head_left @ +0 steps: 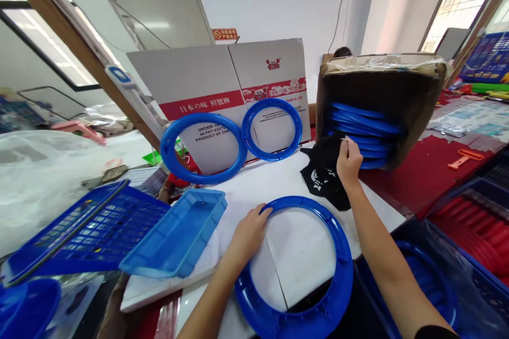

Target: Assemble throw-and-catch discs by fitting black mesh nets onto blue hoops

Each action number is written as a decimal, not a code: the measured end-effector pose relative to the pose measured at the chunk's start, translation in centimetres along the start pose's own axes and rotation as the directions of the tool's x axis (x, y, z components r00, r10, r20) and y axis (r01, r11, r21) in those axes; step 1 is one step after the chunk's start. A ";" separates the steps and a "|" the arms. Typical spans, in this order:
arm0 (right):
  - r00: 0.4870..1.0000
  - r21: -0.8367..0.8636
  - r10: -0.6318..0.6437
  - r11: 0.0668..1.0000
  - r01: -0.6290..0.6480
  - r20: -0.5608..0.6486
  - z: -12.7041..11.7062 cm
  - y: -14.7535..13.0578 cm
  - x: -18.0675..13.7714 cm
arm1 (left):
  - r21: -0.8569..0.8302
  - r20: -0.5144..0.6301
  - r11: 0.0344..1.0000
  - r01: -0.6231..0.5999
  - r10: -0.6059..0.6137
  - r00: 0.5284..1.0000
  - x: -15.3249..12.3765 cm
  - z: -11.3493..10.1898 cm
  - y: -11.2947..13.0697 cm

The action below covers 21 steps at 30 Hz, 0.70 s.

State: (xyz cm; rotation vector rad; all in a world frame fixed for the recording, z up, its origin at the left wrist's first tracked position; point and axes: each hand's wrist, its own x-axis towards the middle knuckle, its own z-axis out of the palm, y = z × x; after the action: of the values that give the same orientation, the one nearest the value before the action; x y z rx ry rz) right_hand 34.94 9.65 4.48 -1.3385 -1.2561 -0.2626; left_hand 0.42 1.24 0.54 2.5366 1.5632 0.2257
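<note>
White work surface [270, 180] filled the middle, red table [417, 180] beyond it on the right. Pale carton [178, 71] with a red printed band and crab logo stood upright at the back. To its right, a brown cardboard box [425, 100] lay on its side, opening toward the wearer, with a stack of blue rings [369, 132] inside. On the left, a blue mesh basket [99, 222] sat tilted. Task item, the near blue ring [344, 270], was front and centre, directly before the wearer, its nearest part past the white surface's edge. Behind it, two more rings leaned on the carton side by side: left ring [167, 153], right ring [299, 127]. Light blue tray [175, 233] was between basket and near ring. Black cloth [324, 156] with a white print hung bunched just in front of the box. Left hand [250, 230] gripped the near ring's upper-left rim, fingers curled over, thumb hidden. Right hand [349, 161] was closed, pinching the cloth's upper edge.
</note>
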 end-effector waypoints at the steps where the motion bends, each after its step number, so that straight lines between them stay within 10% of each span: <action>1: 0.999 -0.045 -0.008 0.999 0.009 0.035 0.1 0.0 -0.1 | -0.040 -0.042 0.999 -0.016 0.014 0.999 0.4 0.2 0.0; 4: 0.976 -0.128 -0.017 0.991 0.046 0.219 0.2 0.1 -0.2 | -0.136 -0.188 0.989 -0.048 0.021 0.982 1.4 0.7 -0.4; 13: 1.000 -0.084 0.008 0.996 -0.007 0.006 0.0 -0.8 0.0 | -0.001 -0.137 0.969 -0.249 0.246 0.959 -0.4 1.1 -0.3; 21: 0.954 0.478 0.268 0.825 -0.301 0.137 -0.2 -3.9 -0.7 | -0.326 -0.105 0.924 -0.201 0.176 0.979 0.2 1.4 -0.2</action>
State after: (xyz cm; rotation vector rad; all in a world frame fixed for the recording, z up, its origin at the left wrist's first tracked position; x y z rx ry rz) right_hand 31.81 7.95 6.22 -1.0661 -1.0595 0.3049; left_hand 0.58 1.41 -0.83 2.4250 1.1785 0.5639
